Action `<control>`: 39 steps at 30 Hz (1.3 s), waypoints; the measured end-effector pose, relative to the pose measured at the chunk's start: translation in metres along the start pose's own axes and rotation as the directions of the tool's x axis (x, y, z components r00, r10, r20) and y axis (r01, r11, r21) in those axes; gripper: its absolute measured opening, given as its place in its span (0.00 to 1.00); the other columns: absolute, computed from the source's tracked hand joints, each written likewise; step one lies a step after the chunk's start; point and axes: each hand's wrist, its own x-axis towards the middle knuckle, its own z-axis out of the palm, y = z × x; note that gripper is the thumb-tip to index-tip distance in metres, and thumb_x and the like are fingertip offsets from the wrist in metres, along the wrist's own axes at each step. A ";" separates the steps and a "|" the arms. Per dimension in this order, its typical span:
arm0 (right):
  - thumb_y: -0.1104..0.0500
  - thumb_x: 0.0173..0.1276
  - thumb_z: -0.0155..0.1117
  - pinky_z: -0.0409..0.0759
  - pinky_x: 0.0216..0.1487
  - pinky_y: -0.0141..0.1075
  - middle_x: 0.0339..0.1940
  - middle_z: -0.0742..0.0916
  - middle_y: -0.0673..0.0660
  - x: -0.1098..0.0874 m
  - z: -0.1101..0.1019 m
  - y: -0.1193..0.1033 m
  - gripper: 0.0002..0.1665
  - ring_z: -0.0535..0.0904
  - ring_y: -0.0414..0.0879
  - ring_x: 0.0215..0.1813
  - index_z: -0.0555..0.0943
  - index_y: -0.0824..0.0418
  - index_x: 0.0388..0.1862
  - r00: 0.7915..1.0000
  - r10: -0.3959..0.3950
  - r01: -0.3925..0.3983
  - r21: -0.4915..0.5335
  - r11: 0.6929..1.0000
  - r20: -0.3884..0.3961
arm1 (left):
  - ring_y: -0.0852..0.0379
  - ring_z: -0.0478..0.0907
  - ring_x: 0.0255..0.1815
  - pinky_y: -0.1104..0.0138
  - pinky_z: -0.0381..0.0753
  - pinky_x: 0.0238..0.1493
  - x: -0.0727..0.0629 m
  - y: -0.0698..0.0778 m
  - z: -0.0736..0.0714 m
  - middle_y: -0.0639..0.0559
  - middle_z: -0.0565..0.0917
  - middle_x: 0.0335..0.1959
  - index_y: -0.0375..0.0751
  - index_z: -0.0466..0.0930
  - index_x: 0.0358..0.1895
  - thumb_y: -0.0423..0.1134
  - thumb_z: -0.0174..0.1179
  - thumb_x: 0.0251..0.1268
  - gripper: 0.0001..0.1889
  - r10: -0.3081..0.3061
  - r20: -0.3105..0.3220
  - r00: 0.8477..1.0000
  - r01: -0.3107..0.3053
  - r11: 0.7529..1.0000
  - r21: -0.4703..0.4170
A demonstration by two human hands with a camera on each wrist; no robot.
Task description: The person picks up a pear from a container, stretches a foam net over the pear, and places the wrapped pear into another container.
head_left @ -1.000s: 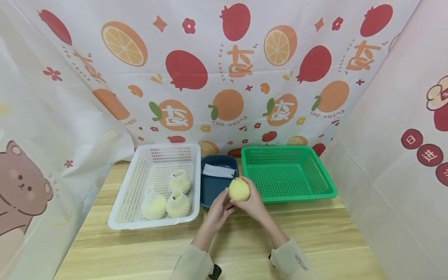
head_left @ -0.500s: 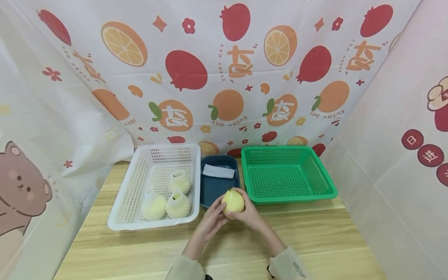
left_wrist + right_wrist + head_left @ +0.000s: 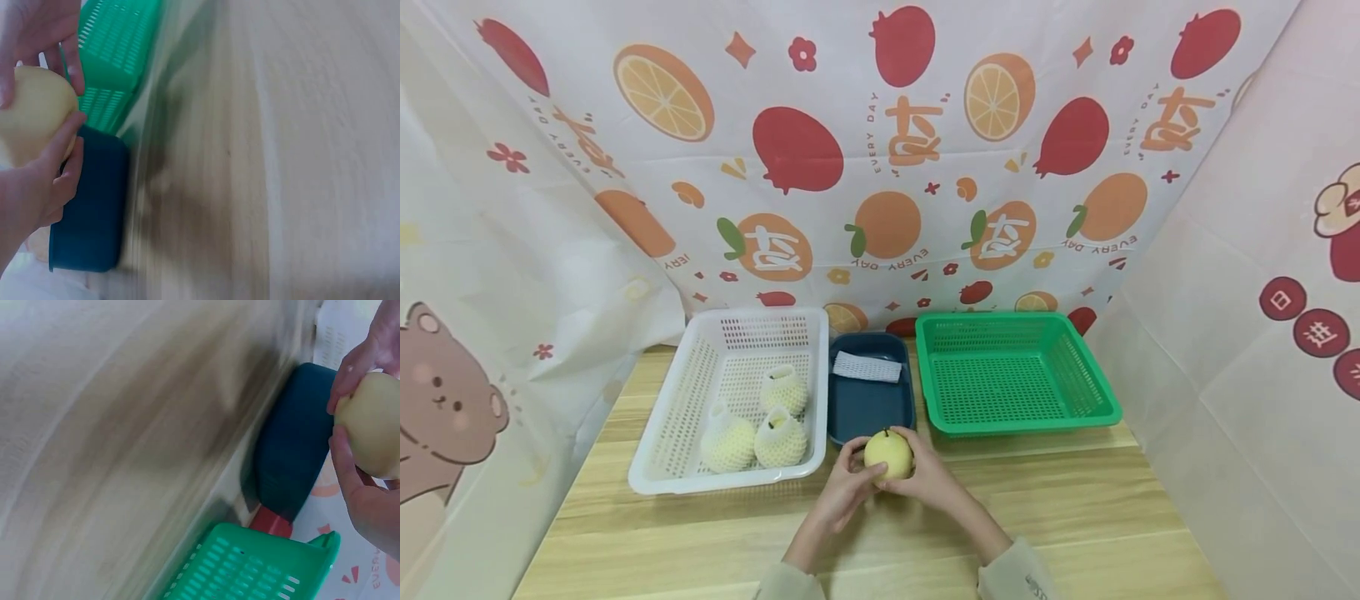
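A bare yellow pear (image 3: 887,457) with a dark stem is held between both hands, just in front of the dark blue tray (image 3: 871,410). My left hand (image 3: 842,490) grips the pear's left side, thumb across its front. From the right, my right hand (image 3: 931,482) curls its fingers round it with the thumb low on the front. In the left wrist view the pear (image 3: 37,109) shows above the tray's side; the right wrist view has the pear (image 3: 375,428) at its right edge. A flattened white foam net sleeve (image 3: 867,367) lies across the tray's back.
On the left stands a white basket (image 3: 722,482) with three pears (image 3: 727,443) in foam nets. A green basket (image 3: 1015,427) stands to the right of the tray. Behind them hangs a fruit-print cloth (image 3: 865,150). The wooden table (image 3: 1075,517) extends toward the front.
Both hands have drawn the pear down and slightly left, from over the tray to its front edge. The left thumb has come round onto the pear's front.
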 end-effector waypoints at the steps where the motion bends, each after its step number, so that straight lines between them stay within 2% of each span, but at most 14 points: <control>1: 0.48 0.50 0.73 0.76 0.42 0.42 0.61 0.70 0.60 0.000 0.001 0.001 0.49 0.72 0.52 0.52 0.60 0.57 0.68 1.000 0.010 -0.010 -0.017 1.000 0.007 | 0.51 0.71 0.46 0.61 0.75 0.46 -0.001 0.000 0.000 0.36 0.58 0.56 0.33 0.50 0.62 0.31 0.60 0.59 0.33 0.002 -0.011 1.000 -0.001 0.999 0.040; 4: 0.49 0.49 0.74 0.76 0.42 0.43 0.58 0.73 0.61 0.001 0.004 0.007 0.50 0.74 0.51 0.50 0.61 0.59 0.67 0.998 0.044 -0.042 -0.057 0.997 0.035 | 0.49 0.70 0.46 0.64 0.74 0.41 -0.002 -0.001 -0.002 0.37 0.60 0.56 0.34 0.53 0.62 0.33 0.63 0.56 0.34 0.016 -0.025 1.000 -0.010 0.976 0.218; 6: 0.51 0.47 0.75 0.76 0.42 0.43 0.56 0.75 0.61 0.001 0.005 0.010 0.50 0.74 0.50 0.48 0.61 0.60 0.67 0.997 0.057 -0.053 -0.084 0.995 0.056 | 0.45 0.69 0.50 0.63 0.73 0.43 -0.003 -0.001 -0.005 0.36 0.61 0.57 0.33 0.56 0.62 0.34 0.65 0.55 0.34 0.034 -0.013 0.999 -0.027 0.944 0.330; 8: 0.52 0.46 0.76 0.75 0.42 0.43 0.55 0.75 0.60 0.001 0.007 0.013 0.50 0.74 0.49 0.47 0.62 0.60 0.66 0.995 0.063 -0.055 -0.105 0.993 0.074 | 0.41 0.68 0.53 0.59 0.73 0.46 -0.003 -0.001 -0.007 0.35 0.63 0.58 0.32 0.56 0.63 0.35 0.65 0.55 0.35 0.044 0.014 0.999 -0.046 0.913 0.405; 10: 0.52 0.46 0.76 0.75 0.42 0.42 0.54 0.75 0.59 0.002 0.009 0.017 0.50 0.74 0.48 0.46 0.62 0.60 0.66 0.994 0.058 -0.047 -0.123 0.991 0.092 | 0.37 0.67 0.55 0.55 0.72 0.49 -0.004 -0.002 -0.009 0.31 0.65 0.58 0.30 0.57 0.63 0.34 0.66 0.54 0.35 0.052 0.038 0.998 -0.064 0.890 0.451; 13: 0.51 0.46 0.76 0.74 0.42 0.40 0.54 0.74 0.56 0.002 0.012 0.022 0.50 0.73 0.46 0.46 0.62 0.60 0.66 0.991 0.051 -0.032 -0.153 0.988 0.123 | 0.36 0.69 0.53 0.52 0.73 0.48 -0.004 -0.003 -0.012 0.29 0.66 0.56 0.28 0.57 0.62 0.35 0.68 0.52 0.37 0.048 0.054 0.997 -0.069 0.854 0.515; 17: 0.51 0.46 0.76 0.73 0.44 0.40 0.53 0.72 0.55 0.001 0.017 0.028 0.49 0.72 0.45 0.47 0.62 0.60 0.65 0.988 0.030 -0.003 -0.173 0.985 0.152 | 0.36 0.69 0.52 0.52 0.73 0.47 -0.005 -0.006 -0.015 0.30 0.67 0.55 0.26 0.59 0.61 0.34 0.69 0.49 0.37 0.051 0.070 0.996 -0.083 0.800 0.594; 19: 0.52 0.46 0.76 0.73 0.46 0.40 0.54 0.71 0.55 0.000 0.019 0.030 0.49 0.71 0.45 0.48 0.62 0.59 0.65 0.986 0.024 0.005 -0.177 0.984 0.162 | 0.37 0.69 0.52 0.52 0.73 0.46 -0.005 -0.007 -0.017 0.31 0.68 0.54 0.26 0.61 0.60 0.34 0.70 0.48 0.37 0.055 0.078 0.995 -0.092 0.780 0.619; 25: 0.53 0.48 0.76 0.72 0.48 0.42 0.56 0.70 0.54 0.001 0.024 0.033 0.49 0.70 0.46 0.51 0.61 0.55 0.66 0.983 -0.003 0.042 -0.211 0.977 0.183 | 0.40 0.71 0.49 0.54 0.73 0.44 -0.006 -0.008 -0.018 0.34 0.69 0.53 0.24 0.61 0.59 0.32 0.70 0.45 0.37 0.074 0.105 0.992 -0.124 0.766 0.631; 32: 0.53 0.48 0.76 0.72 0.50 0.43 0.58 0.70 0.56 -0.002 0.025 0.034 0.50 0.70 0.49 0.54 0.60 0.56 0.67 0.979 -0.071 0.114 -0.225 0.968 0.189 | 0.43 0.69 0.48 0.53 0.69 0.47 -0.008 -0.010 -0.018 0.36 0.69 0.49 0.24 0.62 0.57 0.34 0.73 0.41 0.39 0.092 0.097 0.991 -0.134 0.700 0.702; 35: 0.50 0.48 0.75 0.72 0.50 0.43 0.59 0.69 0.57 -0.003 0.025 0.034 0.51 0.70 0.50 0.55 0.59 0.57 0.68 0.981 -0.059 0.099 -0.214 0.972 0.183 | 0.43 0.69 0.48 0.53 0.70 0.46 -0.009 -0.009 -0.018 0.36 0.68 0.49 0.25 0.61 0.58 0.35 0.73 0.41 0.39 0.080 0.093 0.992 -0.122 0.707 0.697; 39: 0.48 0.48 0.75 0.72 0.51 0.45 0.58 0.69 0.57 -0.006 0.022 0.034 0.50 0.70 0.51 0.55 0.59 0.58 0.66 0.985 -0.016 0.051 -0.199 0.979 0.173 | 0.39 0.67 0.52 0.49 0.69 0.49 -0.011 -0.007 -0.022 0.33 0.64 0.55 0.26 0.58 0.61 0.36 0.72 0.45 0.41 0.044 0.110 0.993 -0.105 0.752 0.651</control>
